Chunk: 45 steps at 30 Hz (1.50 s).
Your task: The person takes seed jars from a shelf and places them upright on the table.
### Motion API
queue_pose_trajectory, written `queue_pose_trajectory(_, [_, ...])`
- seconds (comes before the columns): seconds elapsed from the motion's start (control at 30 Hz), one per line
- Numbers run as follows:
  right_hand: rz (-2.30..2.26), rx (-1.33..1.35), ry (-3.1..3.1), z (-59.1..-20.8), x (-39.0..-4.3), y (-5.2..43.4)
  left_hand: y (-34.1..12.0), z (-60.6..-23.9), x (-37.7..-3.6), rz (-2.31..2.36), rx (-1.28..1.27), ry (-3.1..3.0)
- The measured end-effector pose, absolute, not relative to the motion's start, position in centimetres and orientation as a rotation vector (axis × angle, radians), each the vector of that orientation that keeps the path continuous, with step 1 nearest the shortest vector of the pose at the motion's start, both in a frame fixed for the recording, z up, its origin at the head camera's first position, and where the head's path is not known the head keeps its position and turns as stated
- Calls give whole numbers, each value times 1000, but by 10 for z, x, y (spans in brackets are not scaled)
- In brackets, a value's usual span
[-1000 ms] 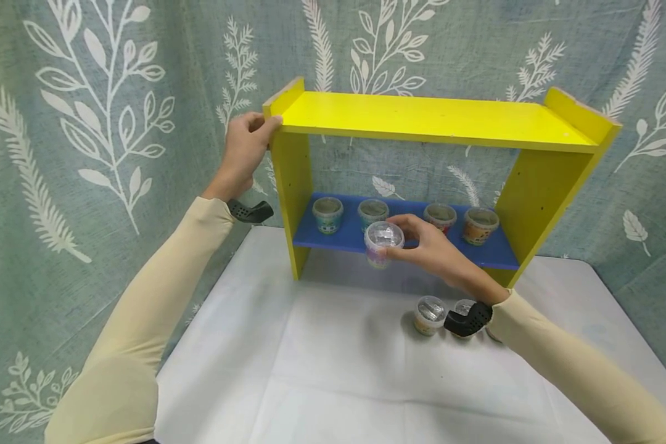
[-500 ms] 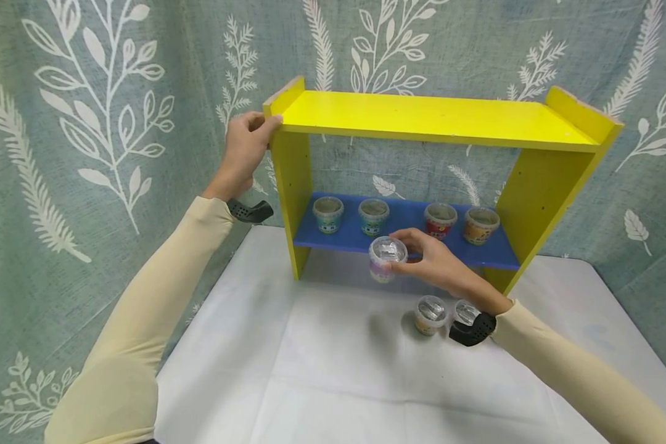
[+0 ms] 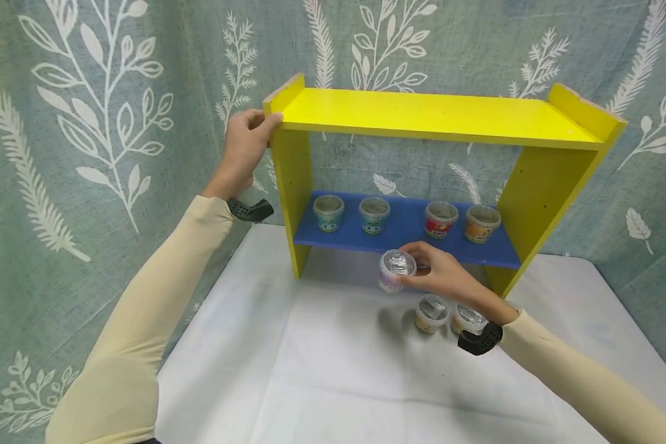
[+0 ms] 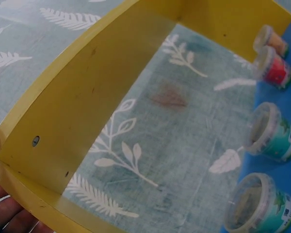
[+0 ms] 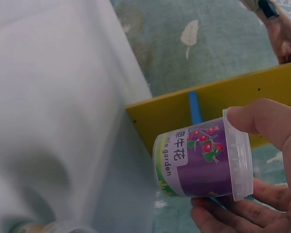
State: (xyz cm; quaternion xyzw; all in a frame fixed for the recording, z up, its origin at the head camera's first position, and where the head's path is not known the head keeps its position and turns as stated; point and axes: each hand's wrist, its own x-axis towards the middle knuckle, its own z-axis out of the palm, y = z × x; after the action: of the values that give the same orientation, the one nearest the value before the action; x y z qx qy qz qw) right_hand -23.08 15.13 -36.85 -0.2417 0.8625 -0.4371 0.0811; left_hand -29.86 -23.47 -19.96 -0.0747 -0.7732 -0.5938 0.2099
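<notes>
Yellow shelf [image 3: 438, 117] stands on the white table [image 3: 333, 370]; the left hand [image 3: 244, 148] grips its top left corner with curled fingers; the right hand [image 3: 441, 274] holds a purple cup [image 3: 395, 271] between thumb and fingers, just above the table, before the blue shelf board [image 3: 405, 231]; two cups [image 3: 430, 313] stand beside it.

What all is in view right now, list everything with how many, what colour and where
shelf unit: 1, yellow frame with a blue lower board, at the table's back
cups on blue board: 4, two teal, one red, one orange, in a row
purple cup: 1, clear lid, held in front of the shelf
cups on table: 2, clear lids, beside the right wrist
table: 1, white cloth
curtain: 1, grey-green, white leaves, behind
left hand: grips the shelf's top left corner
right hand: holds the purple cup
</notes>
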Motion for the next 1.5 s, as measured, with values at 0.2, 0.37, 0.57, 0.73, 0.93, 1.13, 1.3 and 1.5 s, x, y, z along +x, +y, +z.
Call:
queue_pose_trajectory(0.2, [-1254,-707,2604,-381,-230,157,-234,-199,-298,-1651,-209,-2150])
queue_pose_trajectory(0.37, [-1234,-738,2593,-392,-230,161,-234,-200,-299,-1656,-208,-2149])
queue_pose_trajectory(0.57, [-1221,-757,2593,-405,-231,165,-235,-201,-299,-1660,-212,-2136])
queue_pose_trajectory(0.73, [-1198,-747,2605,-418,-234,164,-237,-201,-299,-1661,-211,-2125])
queue_pose_trajectory(0.93, [-1125,-729,2682,-428,-235,162,-236,-201,-300,-1660,-215,-2138])
queue_pose_trajectory(1.13, [-1079,-749,2724,-434,-234,161,-236,-202,-300,-1662,-218,-2134])
queue_pose_trajectory(1.3, [-1071,-775,2735,-439,-235,160,-236,-202,-300,-1676,-220,-2125])
queue_pose_trajectory(1.5, [-1015,-812,2765,-447,-238,161,-234,-201,-300,-1686,-222,-2120])
